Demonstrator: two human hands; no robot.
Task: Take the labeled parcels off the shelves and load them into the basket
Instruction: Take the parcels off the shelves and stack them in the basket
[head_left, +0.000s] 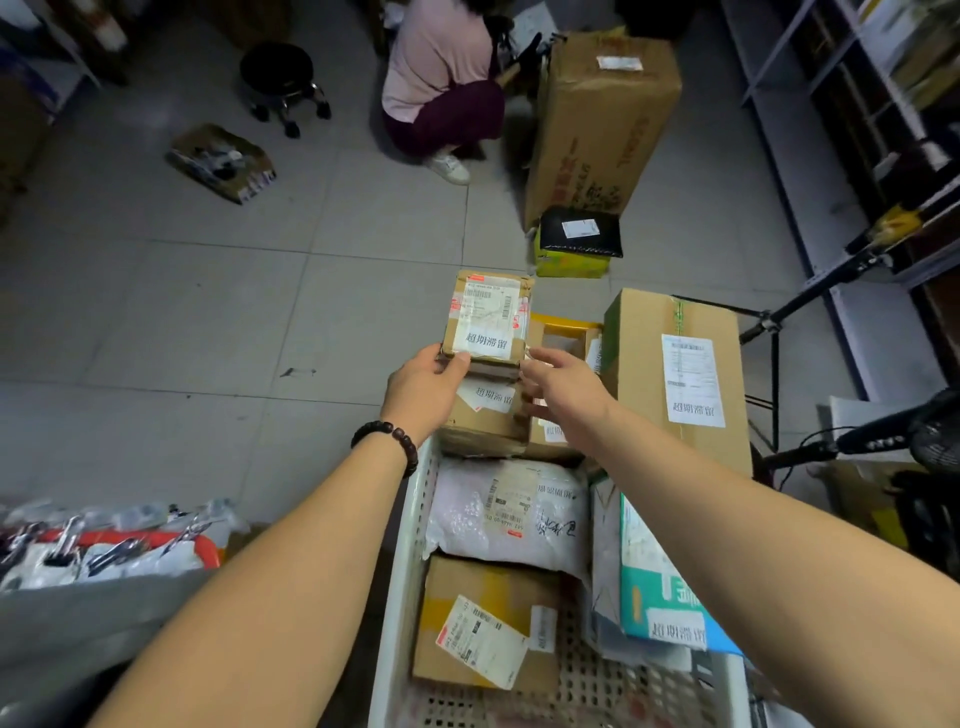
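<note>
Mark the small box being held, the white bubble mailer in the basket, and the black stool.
small box (488, 312): head view, top label.
white bubble mailer (462, 519): head view, bubble wrap left of label.
black stool (276, 65): head view, seat.

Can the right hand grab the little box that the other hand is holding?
Probably yes. The right hand is open right beside the small box, with nothing between them. The left hand pinches only its near left corner, so the right edge looks free.
</note>
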